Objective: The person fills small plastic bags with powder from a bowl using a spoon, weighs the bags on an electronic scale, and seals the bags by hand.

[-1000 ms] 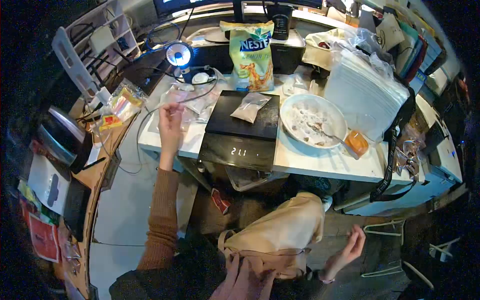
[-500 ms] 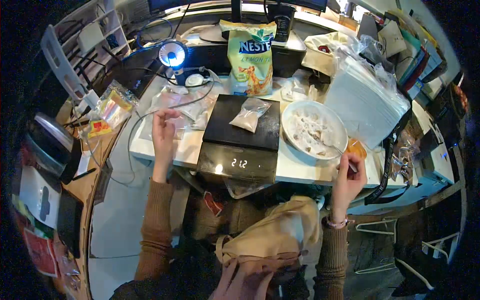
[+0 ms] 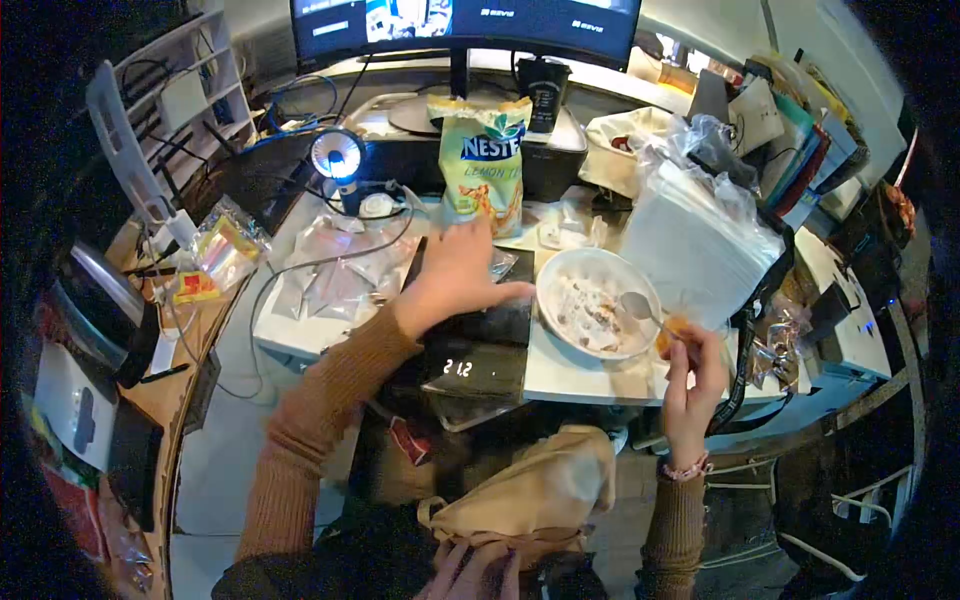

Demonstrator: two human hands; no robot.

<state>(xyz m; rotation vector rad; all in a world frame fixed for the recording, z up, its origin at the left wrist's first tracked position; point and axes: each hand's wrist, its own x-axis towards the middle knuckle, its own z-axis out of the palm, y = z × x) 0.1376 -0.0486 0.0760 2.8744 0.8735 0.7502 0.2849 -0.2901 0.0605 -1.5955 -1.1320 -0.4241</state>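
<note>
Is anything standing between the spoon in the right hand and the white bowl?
Nothing visible does: the spoon in the right hand has its head over the right side of the white bowl. The left hand is off to the bowl's other side, over the black scale.

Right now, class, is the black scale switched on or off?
On: lit white digits show on the front of the black scale.

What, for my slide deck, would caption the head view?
Left hand over flat black digital scale; right hand holding silver metal spoon over round white bowl.
</note>
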